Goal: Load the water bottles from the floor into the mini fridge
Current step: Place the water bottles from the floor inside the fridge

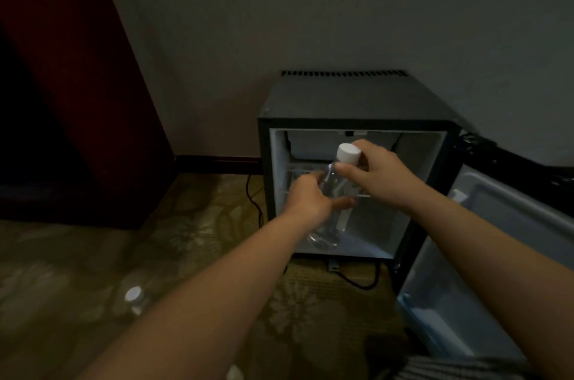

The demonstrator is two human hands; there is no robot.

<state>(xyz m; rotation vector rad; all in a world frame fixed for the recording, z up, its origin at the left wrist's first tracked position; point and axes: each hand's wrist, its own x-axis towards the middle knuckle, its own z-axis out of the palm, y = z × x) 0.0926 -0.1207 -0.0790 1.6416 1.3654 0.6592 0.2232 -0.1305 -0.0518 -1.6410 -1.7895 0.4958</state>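
The person is holding one bottle [334, 182] in both hands at the mouth of the open fridge [341, 100]; it is not resting on anything inside. The left hand [306, 199] is wrapping round the bottle's middle, thumb across the front, apparently taking the weight. The right hand [377, 174] is pinching the neck just under the cap [349, 153], probably to steer the tilt. The bottle is leaning with its cap up and to the right and its base lower and nearer the camera, likely so it can be fed in under the shelf [363, 195]. The door [497, 240] is standing wide to the right, keeping the opening free.

The bottle is showing as clear plastic with a white ribbed cap, and a pale strip seems to be running down its lower side. I cannot tell how full it is.

A second bottle [134, 295], blurred, is waiting on the patterned floor [202, 240] at lower left, cap up and well apart from the fridge. No bottle is showing inside, so the loading looks to be only starting.
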